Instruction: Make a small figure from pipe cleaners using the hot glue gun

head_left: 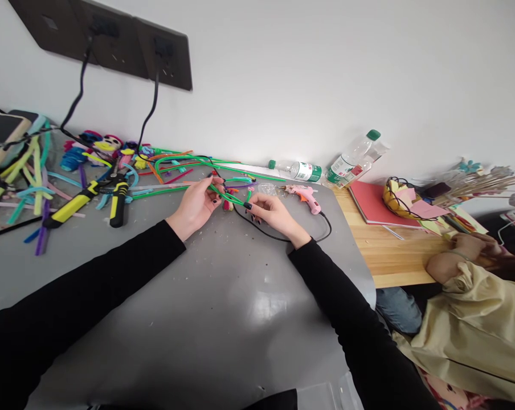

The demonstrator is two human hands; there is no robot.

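Note:
Green pipe cleaners (228,197) stretch between my two hands above the grey table. My left hand (199,204) pinches them at one end, fingers closed. On the other side my right hand (271,213) grips them between thumb and fingers. Just behind and below the hands lie small coloured pieces, partly hidden. A pink glue gun (305,196) rests right of my right hand, its black cord looping under that wrist. Yellow-and-black pliers (81,200) lie to the left among loose coloured pipe cleaners (36,196).
Colourful fuzzy figures (106,147) sit by the wall below a dark socket panel (155,54) with plugged-in cords. Plastic bottles (306,171) are at the back right. A wooden table (383,262) adjoins, bearing a red folder (371,205) and a basket (389,199). Another person's sleeve (475,324) is at right.

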